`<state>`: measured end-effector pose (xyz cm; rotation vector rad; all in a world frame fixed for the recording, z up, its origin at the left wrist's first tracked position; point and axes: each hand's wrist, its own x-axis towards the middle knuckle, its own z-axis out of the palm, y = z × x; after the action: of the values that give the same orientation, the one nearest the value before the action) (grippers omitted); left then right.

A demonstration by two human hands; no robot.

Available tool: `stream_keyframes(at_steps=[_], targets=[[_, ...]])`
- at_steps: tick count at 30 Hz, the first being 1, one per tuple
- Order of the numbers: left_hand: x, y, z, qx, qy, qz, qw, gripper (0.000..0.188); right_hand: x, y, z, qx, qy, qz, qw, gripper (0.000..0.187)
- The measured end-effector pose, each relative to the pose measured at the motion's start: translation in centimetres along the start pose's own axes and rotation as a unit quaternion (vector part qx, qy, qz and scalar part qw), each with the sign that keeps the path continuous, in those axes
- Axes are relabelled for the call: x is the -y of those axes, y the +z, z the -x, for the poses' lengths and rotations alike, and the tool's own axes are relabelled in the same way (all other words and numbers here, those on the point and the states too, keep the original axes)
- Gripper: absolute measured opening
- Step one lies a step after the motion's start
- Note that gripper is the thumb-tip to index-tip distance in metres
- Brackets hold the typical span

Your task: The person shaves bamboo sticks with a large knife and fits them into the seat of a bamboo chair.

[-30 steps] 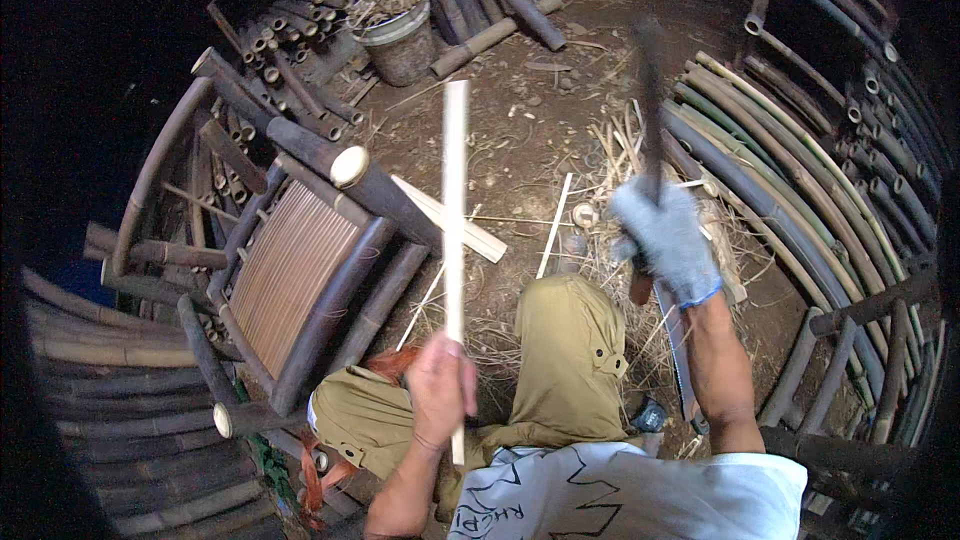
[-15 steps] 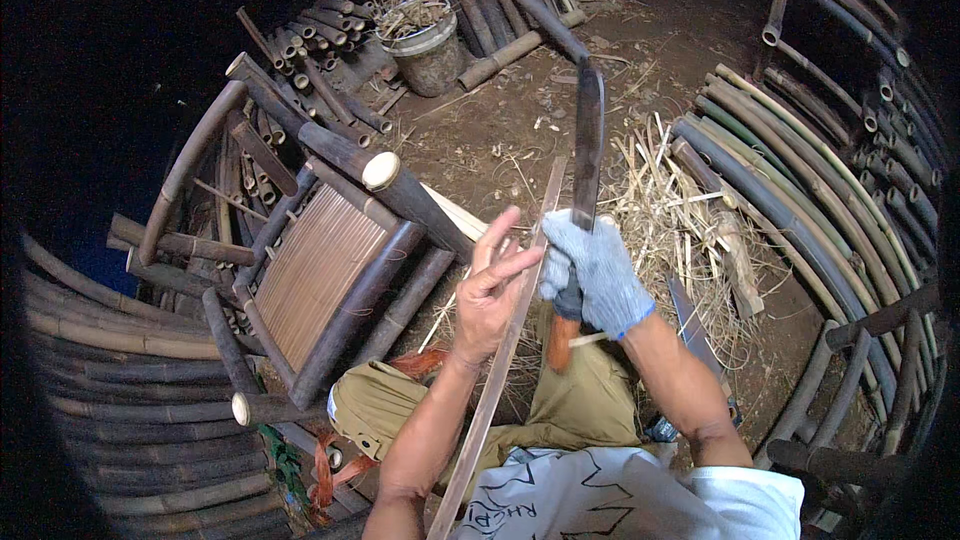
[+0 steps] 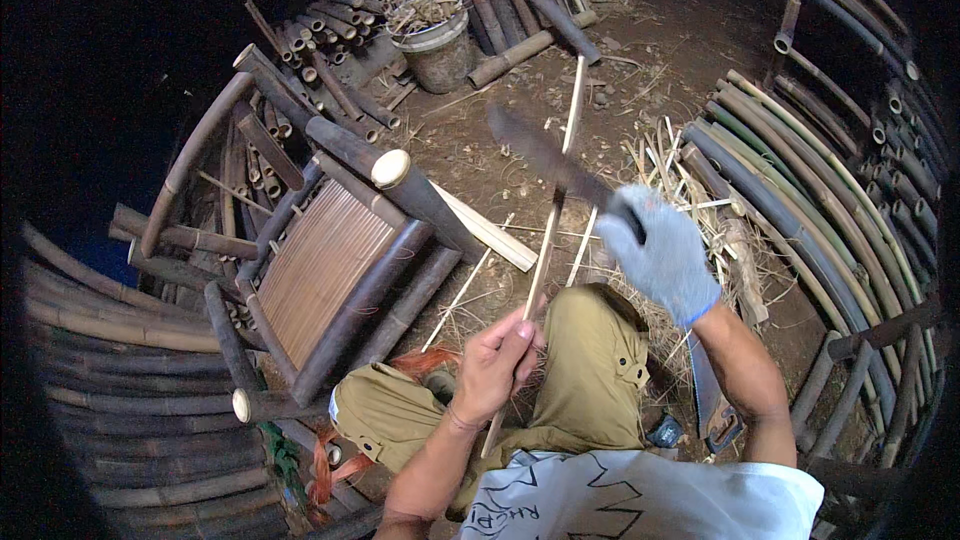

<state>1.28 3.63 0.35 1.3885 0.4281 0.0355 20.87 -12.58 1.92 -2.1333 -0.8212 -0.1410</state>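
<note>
My bare left hand is closed around a long, narrow bamboo strip, thumb on top. The strip slants up and away from my lap, its pale edge showing. In my right hand, which wears a grey knit glove, is a machete with a dark blade smeared by motion. The blade points left and crosses the strip above my left hand; whether they touch I cannot tell. My fingers hide most of the machete's handle.
A bamboo chair frame with a slatted panel stands on the left. Pale shavings and bamboo poles lie to the right. A handsaw is beside my right knee. Farther off stands a bucket of scraps.
My left hand has moved lower and closed round the strip, which now shows its pale edge. The machete has swung from upright to leftward, while my right hand moved right.
</note>
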Motion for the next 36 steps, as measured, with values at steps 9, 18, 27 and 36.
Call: stream_keyframes(at_steps=[9, 18, 27, 36], targets=[[0.1, 1.3, -0.2, -0.091, 0.079, -0.185, 0.975, 0.031, 0.3, 2.4, 5.1, 0.063, -0.089, 0.076, 0.991, 0.053], [1.7, 0.6, 0.8, -0.093, 0.114, -0.207, 0.967, 0.037, -0.6, 2.9, 4.6, 0.045, -0.08, 0.079, 0.993, 0.054], [2.6, -0.8, 3.4, -0.049, 0.113, -0.264, 0.957, 0.037, -2.1, 0.7, 3.5, 0.08, -0.054, 0.116, 0.989, 0.053], [4.9, -3.2, 9.5, -0.013, -0.029, -0.133, 0.991, 0.041, -11.8, -7.7, -1.7, -0.125, 0.109, 0.115, 0.979, 0.039]])
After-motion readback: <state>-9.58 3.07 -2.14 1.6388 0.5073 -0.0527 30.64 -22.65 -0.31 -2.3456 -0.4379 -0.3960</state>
